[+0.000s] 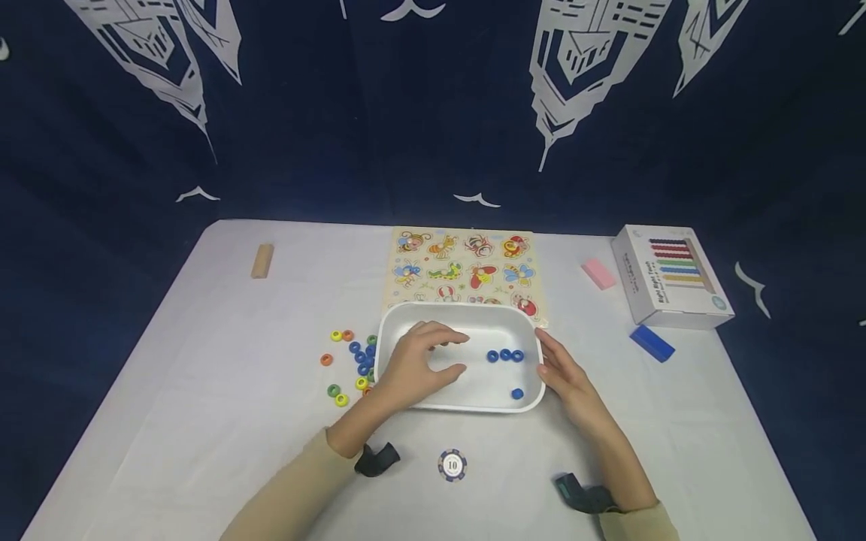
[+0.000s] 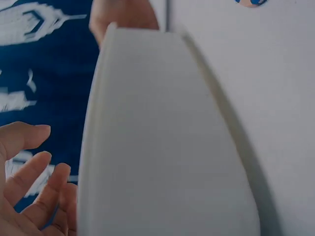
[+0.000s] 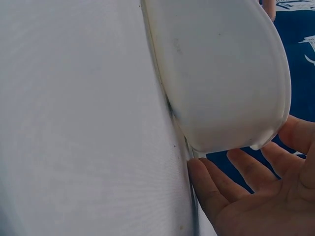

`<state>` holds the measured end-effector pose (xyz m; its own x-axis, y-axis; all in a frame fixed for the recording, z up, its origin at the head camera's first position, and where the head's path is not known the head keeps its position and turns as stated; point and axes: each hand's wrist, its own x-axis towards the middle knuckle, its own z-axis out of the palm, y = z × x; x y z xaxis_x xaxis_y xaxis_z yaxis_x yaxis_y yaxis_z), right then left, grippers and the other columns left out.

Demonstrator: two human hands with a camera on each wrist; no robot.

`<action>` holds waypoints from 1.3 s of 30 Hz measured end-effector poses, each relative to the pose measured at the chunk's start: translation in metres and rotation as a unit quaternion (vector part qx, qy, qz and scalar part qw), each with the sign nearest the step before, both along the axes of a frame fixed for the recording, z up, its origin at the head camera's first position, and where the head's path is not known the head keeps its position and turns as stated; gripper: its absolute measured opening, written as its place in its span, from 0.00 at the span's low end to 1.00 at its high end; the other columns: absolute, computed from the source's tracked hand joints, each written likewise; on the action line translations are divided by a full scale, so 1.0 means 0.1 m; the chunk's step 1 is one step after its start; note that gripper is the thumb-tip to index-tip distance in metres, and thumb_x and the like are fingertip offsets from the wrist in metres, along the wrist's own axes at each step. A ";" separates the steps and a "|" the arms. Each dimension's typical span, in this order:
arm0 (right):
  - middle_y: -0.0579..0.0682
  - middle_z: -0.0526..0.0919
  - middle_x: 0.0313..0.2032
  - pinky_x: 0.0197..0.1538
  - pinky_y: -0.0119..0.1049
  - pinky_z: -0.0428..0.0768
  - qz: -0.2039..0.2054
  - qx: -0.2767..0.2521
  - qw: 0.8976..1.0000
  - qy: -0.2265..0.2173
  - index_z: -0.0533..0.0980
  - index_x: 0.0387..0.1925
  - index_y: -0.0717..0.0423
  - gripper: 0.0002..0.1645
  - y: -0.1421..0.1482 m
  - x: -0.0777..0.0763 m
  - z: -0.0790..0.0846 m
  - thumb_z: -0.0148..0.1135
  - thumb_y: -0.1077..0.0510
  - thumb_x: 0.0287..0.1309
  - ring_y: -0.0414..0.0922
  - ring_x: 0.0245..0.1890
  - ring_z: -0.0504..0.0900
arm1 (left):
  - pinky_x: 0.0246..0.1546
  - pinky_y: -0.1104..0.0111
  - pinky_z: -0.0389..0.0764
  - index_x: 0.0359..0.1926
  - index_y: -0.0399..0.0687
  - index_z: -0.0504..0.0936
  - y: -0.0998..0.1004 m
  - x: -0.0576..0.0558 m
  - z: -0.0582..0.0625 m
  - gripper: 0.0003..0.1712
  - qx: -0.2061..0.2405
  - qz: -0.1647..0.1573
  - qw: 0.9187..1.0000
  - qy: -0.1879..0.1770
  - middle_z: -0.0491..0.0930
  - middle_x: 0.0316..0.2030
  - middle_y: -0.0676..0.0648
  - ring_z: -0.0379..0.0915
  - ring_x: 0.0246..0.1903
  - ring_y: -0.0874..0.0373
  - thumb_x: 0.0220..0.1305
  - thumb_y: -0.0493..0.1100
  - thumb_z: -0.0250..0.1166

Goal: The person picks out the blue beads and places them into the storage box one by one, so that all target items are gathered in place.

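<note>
A white tray (image 1: 467,398) lies in front of me, with three blue beads (image 1: 505,355) in a row and a single blue bead (image 1: 517,394) nearer its front right corner. Over the tray's left part is my left hand (image 1: 422,364), thumb and index finger spread apart with nothing visible between them; its loose fingers also show in the left wrist view. At the tray's right end, my right hand (image 1: 568,379) touches the outside. In the right wrist view its thumb meets the tray's rim (image 3: 287,93), and relaxed fingers extend beneath the rim beside the wall.
Loose blue, green, yellow and orange beads (image 1: 341,400) lie left of the tray. Behind it is an insect picture board (image 1: 443,252). A white box (image 1: 670,278), pink block (image 1: 598,273) and blue block (image 1: 652,343) are rightward, a wooden block (image 1: 262,261) far left, a poker chip (image 1: 452,465) in front.
</note>
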<state>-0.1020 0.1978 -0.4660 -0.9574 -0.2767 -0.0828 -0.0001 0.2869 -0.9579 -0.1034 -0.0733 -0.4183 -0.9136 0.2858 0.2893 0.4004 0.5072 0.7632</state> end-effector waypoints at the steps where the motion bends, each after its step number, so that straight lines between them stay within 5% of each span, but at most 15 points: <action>1: 0.52 0.56 0.65 0.55 0.22 0.62 -0.001 -0.001 1.000 0.000 0.52 0.65 0.38 0.31 0.00 0.00 0.00 0.46 0.55 0.63 0.50 0.64 0.58 | 0.42 0.65 0.73 0.41 0.59 0.80 -0.08 0.03 0.01 0.19 0.012 0.018 1.000 0.006 0.77 0.39 0.61 0.69 0.42 0.64 0.43 0.43 0.70; 9: 0.52 0.55 0.66 0.61 0.42 0.59 -0.001 -0.002 1.000 0.000 0.51 0.65 0.39 0.31 0.00 0.00 0.00 0.46 0.54 0.63 0.50 0.64 0.57 | 0.49 0.59 0.65 0.37 0.47 0.82 -0.86 0.12 -0.12 0.17 0.098 0.160 0.982 0.014 0.77 0.40 0.54 0.65 0.45 0.61 0.42 0.36 0.70; 15: 0.52 0.56 0.66 0.55 0.21 0.61 0.000 -0.003 1.000 0.000 0.52 0.65 0.39 0.31 0.02 -0.01 0.00 0.46 0.54 0.62 0.49 0.64 0.57 | 0.48 0.59 0.66 0.39 0.48 0.81 -1.24 0.08 -0.42 0.17 0.110 0.241 0.963 -0.038 0.76 0.40 0.51 0.68 0.45 0.58 0.44 0.36 0.69; 25: 0.53 0.56 0.65 0.61 0.45 0.59 0.004 0.006 1.000 0.006 0.51 0.66 0.40 0.31 0.02 -0.01 0.00 0.46 0.54 0.63 0.51 0.64 0.57 | 0.45 0.64 0.66 0.40 0.50 0.81 -1.32 0.00 -0.68 0.16 0.107 0.247 0.960 -0.082 0.75 0.39 0.51 0.67 0.42 0.57 0.45 0.37 0.68; 34: 0.51 0.55 0.66 0.57 0.26 0.62 0.000 -0.005 1.000 0.002 0.51 0.66 0.40 0.31 0.01 0.00 0.01 0.46 0.54 0.62 0.49 0.64 0.57 | 0.48 0.63 0.66 0.41 0.53 0.81 -1.29 -0.04 -0.77 0.19 0.010 0.255 0.962 -0.101 0.71 0.37 0.53 0.66 0.42 0.58 0.43 0.37 0.69; 39: 0.51 0.55 0.66 0.58 0.30 0.62 0.000 0.000 1.000 0.003 0.51 0.65 0.40 0.31 0.01 0.00 0.00 0.46 0.54 0.62 0.49 0.64 0.57 | 0.39 0.67 0.66 0.40 0.49 0.82 -1.26 -0.05 -0.75 0.19 -0.048 0.251 0.964 -0.070 0.69 0.35 0.51 0.64 0.37 0.58 0.41 0.38 0.70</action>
<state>-0.1017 0.1991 -0.4655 -0.9580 -0.2762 -0.0774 -0.0053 0.2869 -0.9579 -0.1087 -0.1990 -0.4936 -0.9716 -0.1841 0.1484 -0.0172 0.6810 0.7321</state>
